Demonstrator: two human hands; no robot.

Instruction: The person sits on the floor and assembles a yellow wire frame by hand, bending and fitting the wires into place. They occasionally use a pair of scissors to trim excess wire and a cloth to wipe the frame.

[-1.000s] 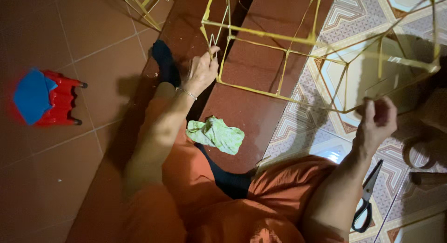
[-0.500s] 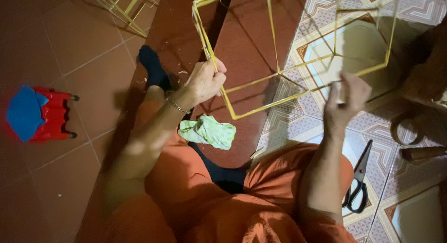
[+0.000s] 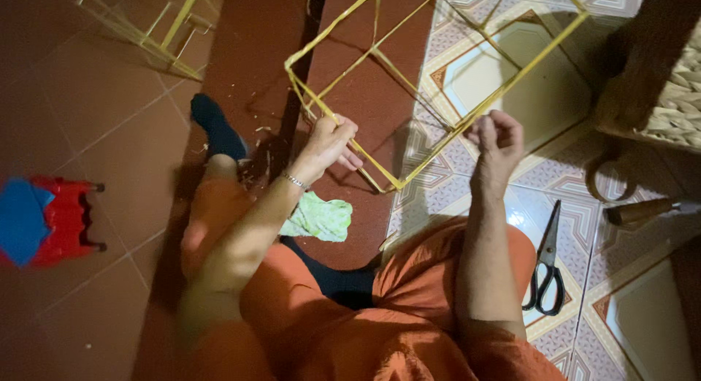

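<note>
Stools come first on the far left: a little red plastic stool (image 3: 62, 224) with a blue cloth (image 3: 22, 220) on top sits on the dark red floor (image 3: 95, 103). Up top lies another thin yellow stick frame (image 3: 157, 30), off by itself. A foot in a dark sock (image 3: 217, 129) rests on the floor, with small bits of shavings beside it.

Next comes the left hand (image 3: 332, 140). Its fingers are pinched tight on one yellow stick of the big frame (image 3: 438, 125), near the frame's left corner. A thin bracelet is on that wrist. Just below lies a crumpled green cloth (image 3: 321, 219), near the knee in orange trousers.

The big frame is made of thin yellow sticks joined like an open box. It is held up off the floor between both hands, tilted, with one low corner pointing at the person's lap.

The right hand (image 3: 498, 140) is closed around the stick on the frame's right edge.

It looks like the frame is being held and turned to check or fix a joint. A careful next move needs a soft grip, since the sticks look thin and bendy.

Farther right, black scissors (image 3: 544, 268) lie shut on the patterned tiles. A woven basket (image 3: 668, 81) stands at the far right, with a wooden-handled tool (image 3: 646, 209) under it.
</note>
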